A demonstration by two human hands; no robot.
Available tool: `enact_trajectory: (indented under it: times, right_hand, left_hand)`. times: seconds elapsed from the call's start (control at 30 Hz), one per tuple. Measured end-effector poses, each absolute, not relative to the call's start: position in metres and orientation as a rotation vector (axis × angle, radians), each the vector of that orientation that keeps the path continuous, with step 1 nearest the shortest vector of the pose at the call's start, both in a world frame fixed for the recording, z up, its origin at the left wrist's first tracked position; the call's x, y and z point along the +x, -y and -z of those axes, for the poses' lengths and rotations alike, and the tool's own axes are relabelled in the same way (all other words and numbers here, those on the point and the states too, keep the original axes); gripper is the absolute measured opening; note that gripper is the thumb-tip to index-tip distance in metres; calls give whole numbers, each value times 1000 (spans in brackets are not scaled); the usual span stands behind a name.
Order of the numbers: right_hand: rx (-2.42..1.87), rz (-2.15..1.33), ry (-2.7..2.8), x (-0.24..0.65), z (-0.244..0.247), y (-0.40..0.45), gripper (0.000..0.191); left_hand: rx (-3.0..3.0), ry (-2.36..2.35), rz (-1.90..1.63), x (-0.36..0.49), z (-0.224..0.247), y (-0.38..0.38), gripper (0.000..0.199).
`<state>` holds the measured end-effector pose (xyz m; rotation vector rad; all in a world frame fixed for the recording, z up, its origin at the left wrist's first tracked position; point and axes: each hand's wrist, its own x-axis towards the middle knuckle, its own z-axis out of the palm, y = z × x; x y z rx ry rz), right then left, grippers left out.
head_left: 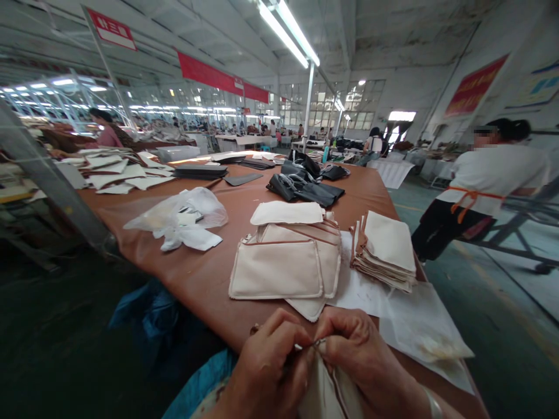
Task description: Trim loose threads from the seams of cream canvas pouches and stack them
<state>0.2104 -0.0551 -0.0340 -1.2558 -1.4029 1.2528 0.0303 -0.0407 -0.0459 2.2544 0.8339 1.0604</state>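
At the near table edge, a cream fabric pouch (325,389) with a dark zipper-like seam hangs between my hands. My left hand (271,369) is closed, its thumb and finger pinching the pouch's upper end. Against it, my right hand (360,352) pinches the same end from the other side. The fingertips nearly meet and hide the exact spot they grip. Just beyond them lies a pile of cream pouches (276,270) with brown trim. To its right stands a stack of cream pieces (388,244) with brown edges.
Brown sheeting covers the table (196,256). A clear plastic bag (192,209) with white scraps lies left. Black bags (305,186), dark flat pieces (201,171) and white cut pieces (117,169) sit farther back. A person in an orange-tied apron (476,192) stands right of the table.
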Motion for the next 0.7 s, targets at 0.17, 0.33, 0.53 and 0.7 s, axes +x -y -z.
enact_trajectory:
  times: [0.17, 0.33, 0.53, 0.7]
  right_hand:
    - [-1140, -1177, 1601, 221, 37, 46, 11]
    - [-932, -1063, 1742, 229, 30, 38, 24]
    - [-854, -1051, 1943, 232, 16, 26, 23]
    - [-782, -1086, 1972, 233, 17, 18, 10]
  left_hand:
    - [2535, -885, -1112, 34, 47, 38, 16]
    - [2646, -702, -1231, 37, 49, 33, 18]
    - [2666, -560, -1111, 32, 42, 23, 21]
    - [2664, -535, -1028, 23, 30, 17, 21]
